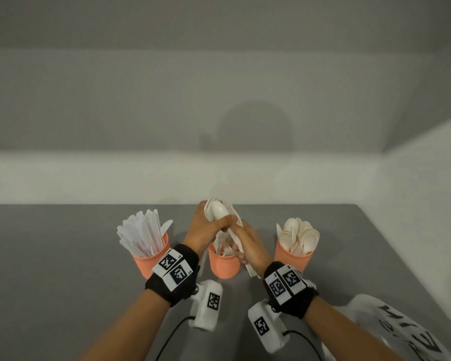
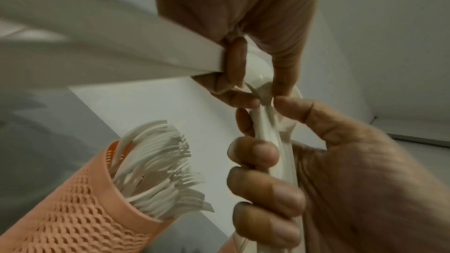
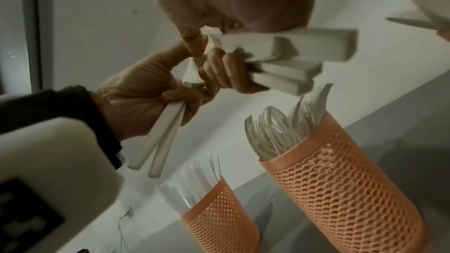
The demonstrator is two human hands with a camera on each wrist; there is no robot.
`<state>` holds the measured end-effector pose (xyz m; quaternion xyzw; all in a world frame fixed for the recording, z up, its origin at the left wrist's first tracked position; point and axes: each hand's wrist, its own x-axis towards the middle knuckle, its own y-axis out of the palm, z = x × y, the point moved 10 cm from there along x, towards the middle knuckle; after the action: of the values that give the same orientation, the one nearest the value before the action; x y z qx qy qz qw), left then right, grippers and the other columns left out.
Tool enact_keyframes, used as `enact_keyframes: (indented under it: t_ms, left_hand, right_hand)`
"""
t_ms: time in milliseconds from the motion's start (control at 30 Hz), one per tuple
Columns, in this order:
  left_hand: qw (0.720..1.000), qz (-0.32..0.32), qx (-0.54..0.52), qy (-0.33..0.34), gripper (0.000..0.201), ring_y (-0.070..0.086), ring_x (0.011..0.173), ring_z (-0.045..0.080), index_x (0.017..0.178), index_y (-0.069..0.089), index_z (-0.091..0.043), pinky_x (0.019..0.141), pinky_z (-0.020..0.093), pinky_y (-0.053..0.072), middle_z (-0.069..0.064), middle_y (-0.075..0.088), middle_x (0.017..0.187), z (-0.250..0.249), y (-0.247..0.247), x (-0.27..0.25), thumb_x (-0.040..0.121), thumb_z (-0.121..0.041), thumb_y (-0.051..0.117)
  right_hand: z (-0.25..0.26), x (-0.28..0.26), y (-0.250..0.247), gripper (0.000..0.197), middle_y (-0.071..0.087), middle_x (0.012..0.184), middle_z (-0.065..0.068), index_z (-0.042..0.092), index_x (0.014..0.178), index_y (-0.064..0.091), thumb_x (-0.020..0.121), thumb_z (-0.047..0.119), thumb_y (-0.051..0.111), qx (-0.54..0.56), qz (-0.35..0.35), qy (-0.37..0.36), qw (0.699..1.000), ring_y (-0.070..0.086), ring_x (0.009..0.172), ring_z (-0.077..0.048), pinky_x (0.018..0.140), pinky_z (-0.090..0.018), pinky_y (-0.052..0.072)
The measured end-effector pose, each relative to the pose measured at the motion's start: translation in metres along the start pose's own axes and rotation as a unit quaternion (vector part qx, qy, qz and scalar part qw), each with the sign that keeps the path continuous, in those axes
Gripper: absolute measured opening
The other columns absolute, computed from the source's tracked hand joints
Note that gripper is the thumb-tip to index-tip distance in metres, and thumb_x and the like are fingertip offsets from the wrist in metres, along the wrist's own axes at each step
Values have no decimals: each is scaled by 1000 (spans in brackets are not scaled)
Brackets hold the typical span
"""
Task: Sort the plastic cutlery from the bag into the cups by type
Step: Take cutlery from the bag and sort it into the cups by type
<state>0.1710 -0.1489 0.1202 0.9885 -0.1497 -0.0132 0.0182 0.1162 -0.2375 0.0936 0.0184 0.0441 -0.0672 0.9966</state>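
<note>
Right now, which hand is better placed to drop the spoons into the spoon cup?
Right. The right hand grips spoon handles and is nearest the spoon cup on that side. The left hand holds the rest of the bundle above the fork cup, farther away.

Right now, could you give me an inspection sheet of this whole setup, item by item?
Surface: grey table, matte.
Job's things: three orange mesh cups in a row; left cup holds knives, middle cup forks, right cup spoons. Printed plastic bag lies near right.
Clutter: nothing seen.
Grips: left hand and right hand together hold a bundle of white cutlery above the middle cup; a spoon bowl faces up on top.
Cables: black leads run from both wrist cameras.
Surroundings: plain pale wall, with a head-shaped shadow.
</note>
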Motion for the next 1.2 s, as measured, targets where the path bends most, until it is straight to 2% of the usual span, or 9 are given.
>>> enact_keyframes:
  t_ms: [100,233,333,400,567,733,833,1000,1200]
  left_hand:
    - [999,-4,39,25,39,61,77,15,108,48,-11,61,17,53,7,60,93,-4,7,-2,77,-4,70]
    - [997,35,58,26,31,59,63,4,111,48,-6,50,12,46,8,59,87,-3,30,-4,82,2,54]
    - [998,42,41,15,27,51,47,0,110,49,-7,39,7,36,1,52,73,-3,40,-3,87,5,42]
    - [998,40,49,26,24,52,56,7,110,49,-10,43,9,39,1,55,77,-4,45,-3,89,1,43]
    - [996,18,61,63,22,58,91,19,114,49,-15,77,27,48,7,59,104,-10,59,-2,93,-9,47]
    - [991,-35,56,114,19,54,71,9,103,58,-12,62,8,46,-3,56,81,-33,57,0,86,-4,58]
    - [972,-7,169,163,14,57,78,12,97,66,-10,68,13,44,-3,63,85,-50,69,0,82,-9,65]
    - [911,46,358,200,14,52,79,14,92,69,-7,61,8,33,3,58,87,-58,88,-4,84,-17,65]
    - [860,73,461,207,19,54,84,20,97,64,-5,71,23,34,9,60,97,-55,98,-5,89,-21,58]
  right_hand:
    - [-10,5,-11,35,47,53,2,11,111,52,98,39,36,-32,-26,10,999,37,35,-4,35,-18,28]
    - [-10,0,-18,21,52,47,8,20,95,53,97,18,32,-12,-18,37,999,46,40,-5,44,-23,39]
    - [-4,-5,-32,21,48,57,-2,22,87,52,95,18,34,-15,-38,30,999,43,39,-8,41,-21,37]
    - [-1,-9,-40,20,46,58,-4,19,90,53,97,26,36,-27,-51,15,998,39,37,-9,38,-20,31]
    - [7,-20,-57,24,43,45,8,24,79,51,98,34,40,-39,-60,-10,997,36,34,-4,37,-17,28]
    - [3,-24,-71,15,39,41,10,23,87,51,97,33,44,-72,-53,-11,996,39,34,-8,38,-20,33]
    - [2,-28,-78,12,42,48,4,25,90,53,96,33,47,-70,-50,-8,996,38,32,-7,35,-17,32]
    - [-6,-29,-88,18,52,54,-1,15,101,54,94,32,51,-86,-52,-3,995,35,32,-6,36,-18,27]
    - [-7,-32,-86,12,50,56,0,19,93,54,93,30,53,-102,-25,-2,994,37,31,-2,34,-15,29]
